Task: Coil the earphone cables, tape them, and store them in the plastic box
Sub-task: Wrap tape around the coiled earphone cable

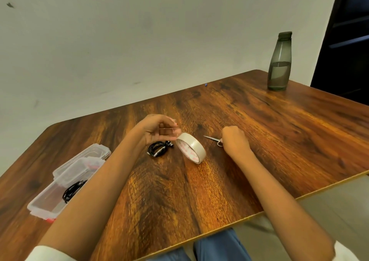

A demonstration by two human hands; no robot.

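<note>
At lower left I see the plastic box (pixel 43 204), open, with one coiled earphone cable (pixel 72 190) inside. Mid-frame, a taped earphone coil (pixel 157 149) lies on the table (pixel 259 140). Above it my left hand (pixel 157 129) pinches a tape strip pulled from the tape roll (pixel 191 147). Right of centre, my right hand (pixel 235 140) is closed on the scissors (pixel 214 139).
</note>
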